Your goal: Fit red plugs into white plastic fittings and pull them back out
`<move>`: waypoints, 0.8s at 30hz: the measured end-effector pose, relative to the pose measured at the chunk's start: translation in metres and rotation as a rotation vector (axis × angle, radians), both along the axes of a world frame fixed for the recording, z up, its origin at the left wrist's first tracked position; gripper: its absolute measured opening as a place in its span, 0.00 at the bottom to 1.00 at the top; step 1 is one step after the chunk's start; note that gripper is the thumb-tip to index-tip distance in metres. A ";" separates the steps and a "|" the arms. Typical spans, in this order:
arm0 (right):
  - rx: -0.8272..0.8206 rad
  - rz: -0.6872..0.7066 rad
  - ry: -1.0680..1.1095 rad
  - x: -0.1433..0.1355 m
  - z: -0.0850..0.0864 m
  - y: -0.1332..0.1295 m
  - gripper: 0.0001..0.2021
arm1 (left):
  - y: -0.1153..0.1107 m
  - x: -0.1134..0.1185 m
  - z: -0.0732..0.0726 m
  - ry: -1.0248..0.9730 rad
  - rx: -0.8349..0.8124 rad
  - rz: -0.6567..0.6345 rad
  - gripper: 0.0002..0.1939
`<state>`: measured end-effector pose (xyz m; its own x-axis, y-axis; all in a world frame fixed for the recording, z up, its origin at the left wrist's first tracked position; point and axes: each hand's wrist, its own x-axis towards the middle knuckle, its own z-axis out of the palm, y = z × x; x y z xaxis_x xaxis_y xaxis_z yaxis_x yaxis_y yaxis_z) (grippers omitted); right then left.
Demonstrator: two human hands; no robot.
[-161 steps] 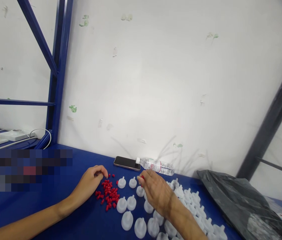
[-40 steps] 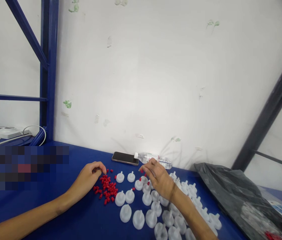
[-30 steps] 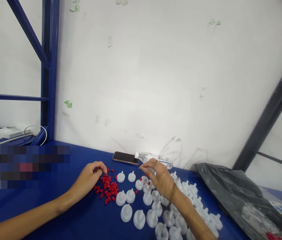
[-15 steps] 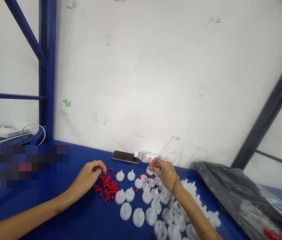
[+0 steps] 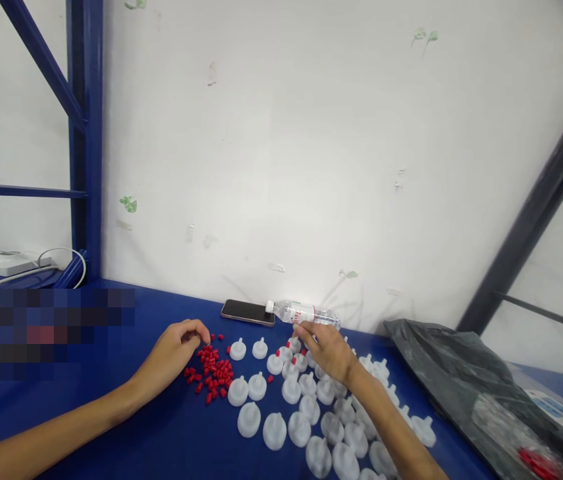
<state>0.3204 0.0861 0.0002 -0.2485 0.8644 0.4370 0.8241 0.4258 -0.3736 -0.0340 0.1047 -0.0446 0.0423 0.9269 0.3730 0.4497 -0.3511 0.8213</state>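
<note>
My left hand (image 5: 181, 347) hovers at the upper left edge of a pile of small red caps (image 5: 216, 373), its fingers curled together; anything between them is too small to make out. My right hand (image 5: 324, 343) is over the back of a group of translucent white funnel-shaped pieces (image 5: 300, 429), thumb and forefinger pinched near the top of one white piece (image 5: 294, 345). What that pinch holds is hidden. Several white pieces near it carry red caps on their tips. One loose red cap (image 5: 270, 379) lies among them.
Behind the pieces lie a black phone (image 5: 248, 312) and a clear bottle (image 5: 306, 313) by the wall. A dark plastic bag (image 5: 456, 380) covers the right side of the blue table (image 5: 161, 433). Cables and a white box (image 5: 6, 265) are at far left.
My right hand has lowered slightly and its fingers have come closer together above the white pieces. My left hand is almost still by the red caps. The view has shifted a little.
</note>
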 end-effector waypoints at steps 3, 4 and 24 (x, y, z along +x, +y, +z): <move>-0.040 -0.003 0.008 0.005 0.006 -0.001 0.21 | 0.001 -0.001 -0.002 -0.002 0.001 0.002 0.11; -0.060 0.002 0.014 0.007 0.008 -0.001 0.20 | 0.001 -0.001 -0.003 -0.003 0.001 0.000 0.11; -0.119 0.076 0.248 0.007 0.028 -0.008 0.18 | -0.002 0.001 0.003 0.020 -0.009 -0.005 0.11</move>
<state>0.3277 0.0783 0.0281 -0.2125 0.8964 0.3891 0.6689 0.4237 -0.6107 -0.0330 0.1029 -0.0414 0.0542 0.9300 0.3635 0.4648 -0.3457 0.8152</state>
